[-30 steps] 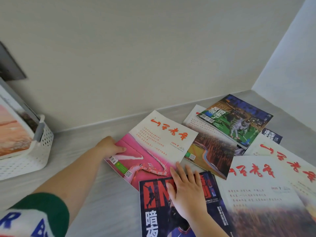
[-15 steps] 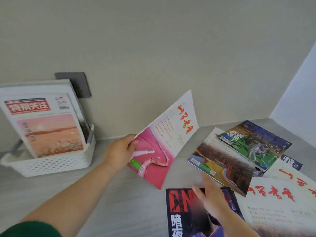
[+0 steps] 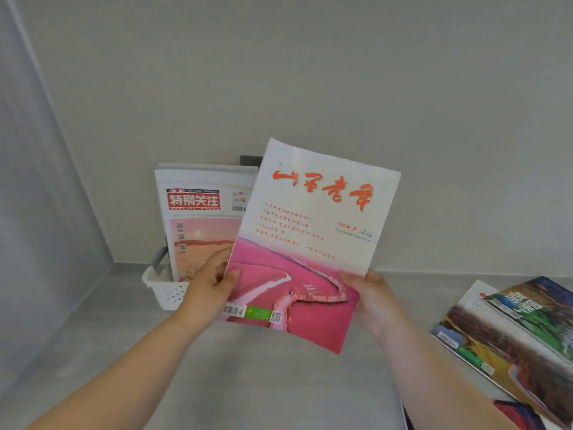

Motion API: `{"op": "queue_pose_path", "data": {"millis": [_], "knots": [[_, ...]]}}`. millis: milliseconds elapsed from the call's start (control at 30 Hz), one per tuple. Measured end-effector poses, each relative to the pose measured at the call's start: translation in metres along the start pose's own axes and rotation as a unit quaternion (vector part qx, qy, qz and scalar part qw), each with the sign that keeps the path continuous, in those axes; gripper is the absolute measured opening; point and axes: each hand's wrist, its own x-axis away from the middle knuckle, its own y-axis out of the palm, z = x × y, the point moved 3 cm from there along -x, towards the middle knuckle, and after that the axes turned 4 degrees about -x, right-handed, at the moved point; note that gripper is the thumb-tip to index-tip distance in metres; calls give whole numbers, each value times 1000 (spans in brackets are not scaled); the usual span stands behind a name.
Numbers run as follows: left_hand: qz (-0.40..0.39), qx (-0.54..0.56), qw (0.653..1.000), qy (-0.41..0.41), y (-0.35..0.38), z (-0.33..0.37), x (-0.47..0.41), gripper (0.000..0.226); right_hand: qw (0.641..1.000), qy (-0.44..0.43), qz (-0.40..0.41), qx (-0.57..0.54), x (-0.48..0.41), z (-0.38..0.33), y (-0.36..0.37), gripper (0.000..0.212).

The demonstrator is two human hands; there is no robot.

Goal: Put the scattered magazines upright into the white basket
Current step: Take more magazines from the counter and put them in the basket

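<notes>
A magazine with a white top and a pink picture (image 3: 307, 243) is held up in the air, nearly upright, tilted a little to the right. My left hand (image 3: 207, 287) grips its lower left edge, thumb on the cover. At its lower right edge, my right hand (image 3: 369, 296) holds it, fingers behind the pages. Behind it to the left stands the white basket (image 3: 166, 290), against the wall. Upright magazines (image 3: 201, 221) stand in the basket, the front one with a red title block and an orange picture. More magazines (image 3: 514, 333) lie flat on the right.
The grey surface (image 3: 263, 383) meets a wall at the back and a side wall on the left. A dark wall plate (image 3: 248, 160) shows just above the basket's magazines. A dark red-and-blue magazine corner (image 3: 517, 414) pokes in at the bottom right.
The pink magazine has been lifted off the surface and turned to face me in front of the basket. My right hand left the dark magazine and took the pink one's right edge. The view swung left.
</notes>
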Motion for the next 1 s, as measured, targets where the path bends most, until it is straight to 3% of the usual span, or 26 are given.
{"op": "queue_pose_path", "data": {"millis": [100,233,333,500,800,1000], "knots": [[61,3,997,-46,-36,-19,-12,35,999,-21,-1,48,-18,4,45,27],[191,-55,979,-53,-86,-34,-43,22,988,-71,22,136,-47,-2,103,26],[233,-63,968,-64,-116,-48,-65,20,982,-78,19,173,-71,0,138,28],[232,-97,963,-101,-134,-80,-85,19,983,-51,34,175,-104,24,161,31],[122,-159,969,-147,-104,-127,-102,15,970,43,126,201,-131,77,126,30],[183,-148,959,-156,-94,-137,-113,30,937,-45,189,290,-144,78,124,31]]}}
